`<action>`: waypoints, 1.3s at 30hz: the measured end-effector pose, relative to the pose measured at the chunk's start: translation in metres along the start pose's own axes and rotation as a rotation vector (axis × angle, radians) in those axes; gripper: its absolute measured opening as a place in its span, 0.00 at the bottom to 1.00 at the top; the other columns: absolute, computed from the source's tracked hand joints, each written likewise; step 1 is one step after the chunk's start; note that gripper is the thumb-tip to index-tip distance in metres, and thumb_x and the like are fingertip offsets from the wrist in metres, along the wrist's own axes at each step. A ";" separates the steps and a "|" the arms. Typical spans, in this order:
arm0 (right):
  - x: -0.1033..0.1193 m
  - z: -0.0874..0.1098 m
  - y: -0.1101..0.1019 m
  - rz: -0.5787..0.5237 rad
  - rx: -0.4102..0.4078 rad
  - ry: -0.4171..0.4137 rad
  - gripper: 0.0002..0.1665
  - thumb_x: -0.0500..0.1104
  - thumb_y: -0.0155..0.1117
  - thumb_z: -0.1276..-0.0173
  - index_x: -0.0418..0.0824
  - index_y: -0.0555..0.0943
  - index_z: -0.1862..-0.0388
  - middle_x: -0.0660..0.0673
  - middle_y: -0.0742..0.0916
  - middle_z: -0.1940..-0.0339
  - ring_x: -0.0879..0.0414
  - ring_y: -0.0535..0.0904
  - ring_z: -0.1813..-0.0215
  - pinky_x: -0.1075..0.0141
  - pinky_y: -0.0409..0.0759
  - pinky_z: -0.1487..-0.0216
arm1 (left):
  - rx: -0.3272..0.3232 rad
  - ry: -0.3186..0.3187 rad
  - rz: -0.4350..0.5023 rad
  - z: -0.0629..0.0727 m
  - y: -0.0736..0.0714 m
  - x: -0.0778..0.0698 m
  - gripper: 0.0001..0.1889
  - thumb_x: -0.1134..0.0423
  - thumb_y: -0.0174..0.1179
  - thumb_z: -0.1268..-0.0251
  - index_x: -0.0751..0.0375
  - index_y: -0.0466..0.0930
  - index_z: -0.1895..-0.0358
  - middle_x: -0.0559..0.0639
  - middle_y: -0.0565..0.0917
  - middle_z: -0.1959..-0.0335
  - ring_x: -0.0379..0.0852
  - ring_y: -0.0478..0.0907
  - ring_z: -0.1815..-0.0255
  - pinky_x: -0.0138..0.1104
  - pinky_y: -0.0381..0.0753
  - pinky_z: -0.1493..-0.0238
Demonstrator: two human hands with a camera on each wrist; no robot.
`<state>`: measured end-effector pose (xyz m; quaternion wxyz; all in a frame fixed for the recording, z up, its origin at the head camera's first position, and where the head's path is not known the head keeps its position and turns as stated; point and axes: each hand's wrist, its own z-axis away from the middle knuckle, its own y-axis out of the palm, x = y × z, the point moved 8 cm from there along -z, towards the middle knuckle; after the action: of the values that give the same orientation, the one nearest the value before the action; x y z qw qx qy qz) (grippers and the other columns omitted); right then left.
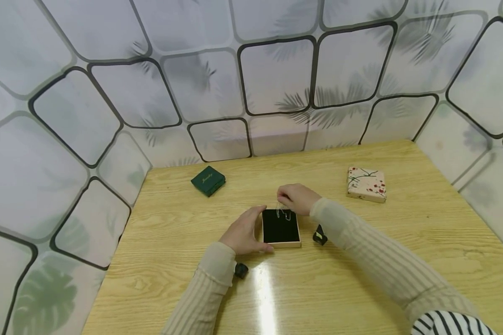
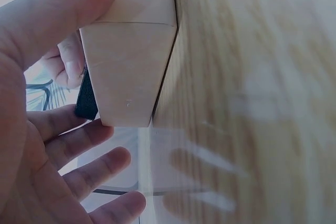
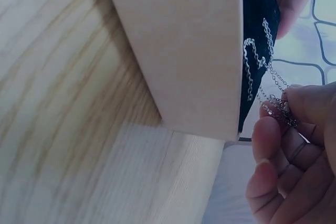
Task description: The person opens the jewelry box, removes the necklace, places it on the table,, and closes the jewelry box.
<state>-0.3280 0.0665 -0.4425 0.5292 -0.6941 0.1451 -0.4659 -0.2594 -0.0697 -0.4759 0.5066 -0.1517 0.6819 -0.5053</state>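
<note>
In the head view a shallow pale box (image 1: 291,244) with a black padded insert (image 1: 278,228) lies on the table. My left hand (image 1: 245,232) holds it at its left side, thumb at the near edge and forefinger at the far corner. Over the far edge, my right hand (image 1: 299,199) pinches a bunched silver chain (image 3: 283,109) between thumb and fingers. Loose strands of that chain trail onto the black insert. From the right wrist view, the insert (image 3: 257,3) stands a little above the box wall (image 3: 184,51).
A dark green jewelry box (image 1: 208,180) sits at the back left of the wooden table (image 1: 159,260). At the back right lies a floral-patterned square lid or box (image 1: 366,184). Patterned cloth (image 1: 276,74) walls in the back and sides.
</note>
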 end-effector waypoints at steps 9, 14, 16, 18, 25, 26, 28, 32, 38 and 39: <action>-0.010 0.009 -0.004 -0.135 -0.053 0.022 0.08 0.41 0.53 0.24 0.38 0.72 0.52 0.48 0.81 0.66 0.58 0.76 0.68 0.65 0.76 0.67 | 0.007 -0.010 0.004 0.000 0.001 0.001 0.60 0.38 0.74 0.59 0.54 0.49 0.23 0.48 0.58 0.26 0.47 0.58 0.28 0.43 0.64 0.32; -0.015 0.014 -0.007 -0.233 -0.081 0.038 0.09 0.40 0.53 0.24 0.39 0.68 0.50 0.44 0.82 0.62 0.53 0.80 0.64 0.63 0.78 0.65 | 0.009 -0.009 0.005 0.000 0.000 0.001 0.60 0.38 0.74 0.59 0.54 0.49 0.23 0.48 0.58 0.26 0.48 0.58 0.28 0.43 0.64 0.32; -0.016 0.016 -0.009 -0.257 -0.091 0.028 0.08 0.40 0.53 0.24 0.39 0.68 0.51 0.42 0.83 0.61 0.50 0.80 0.63 0.62 0.78 0.64 | 0.004 -0.011 0.002 0.000 -0.001 0.000 0.60 0.38 0.74 0.59 0.55 0.50 0.23 0.49 0.58 0.26 0.48 0.58 0.28 0.43 0.64 0.32; -0.016 0.017 -0.012 -0.280 -0.101 0.019 0.07 0.40 0.53 0.24 0.40 0.68 0.53 0.40 0.83 0.61 0.48 0.81 0.63 0.61 0.78 0.64 | -0.001 -0.011 0.002 0.000 -0.002 0.000 0.60 0.38 0.74 0.59 0.55 0.50 0.24 0.49 0.59 0.26 0.48 0.58 0.28 0.44 0.63 0.32; -0.014 0.023 -0.024 -0.341 -0.153 0.001 0.05 0.40 0.53 0.24 0.41 0.69 0.54 0.37 0.84 0.61 0.45 0.81 0.62 0.59 0.78 0.64 | -0.011 -0.004 -0.002 0.001 -0.002 -0.002 0.60 0.38 0.74 0.59 0.56 0.51 0.24 0.50 0.59 0.27 0.49 0.59 0.28 0.44 0.64 0.32; -0.014 0.024 -0.026 -0.342 -0.165 0.001 0.05 0.40 0.53 0.25 0.41 0.70 0.54 0.37 0.84 0.61 0.46 0.81 0.62 0.59 0.78 0.64 | -0.010 -0.006 -0.004 0.001 -0.002 -0.001 0.60 0.38 0.74 0.60 0.56 0.51 0.24 0.50 0.59 0.27 0.49 0.59 0.28 0.44 0.64 0.32; -0.016 0.024 -0.029 -0.340 -0.182 0.011 0.05 0.41 0.54 0.25 0.41 0.71 0.54 0.39 0.84 0.61 0.50 0.81 0.63 0.60 0.78 0.64 | -0.007 -0.013 -0.006 0.001 -0.001 -0.001 0.60 0.37 0.74 0.60 0.55 0.51 0.24 0.50 0.59 0.27 0.49 0.59 0.28 0.44 0.64 0.32; -0.019 0.026 -0.036 -0.307 -0.222 0.026 0.08 0.42 0.58 0.27 0.41 0.75 0.53 0.45 0.84 0.62 0.57 0.80 0.63 0.61 0.78 0.64 | -0.004 -0.017 0.000 0.002 -0.001 -0.001 0.60 0.37 0.74 0.60 0.55 0.51 0.24 0.50 0.60 0.27 0.49 0.59 0.28 0.45 0.64 0.32; -0.023 0.029 -0.042 -0.353 -0.255 0.043 0.10 0.40 0.60 0.28 0.37 0.76 0.52 0.43 0.85 0.62 0.49 0.82 0.63 0.61 0.80 0.65 | -0.017 -0.005 -0.012 0.001 -0.003 -0.002 0.60 0.37 0.74 0.60 0.57 0.51 0.24 0.51 0.59 0.27 0.49 0.58 0.28 0.44 0.63 0.31; -0.024 0.029 -0.042 -0.361 -0.252 0.045 0.10 0.40 0.59 0.28 0.37 0.76 0.51 0.41 0.85 0.61 0.47 0.82 0.62 0.61 0.80 0.64 | -0.017 -0.005 -0.015 0.002 -0.003 -0.002 0.60 0.37 0.74 0.61 0.57 0.51 0.24 0.51 0.59 0.27 0.49 0.58 0.28 0.44 0.62 0.31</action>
<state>-0.3293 0.1172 -0.4173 0.3428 -0.7590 0.0873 -0.5466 -0.2581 -0.0705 -0.4729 0.5030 -0.1625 0.6839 -0.5029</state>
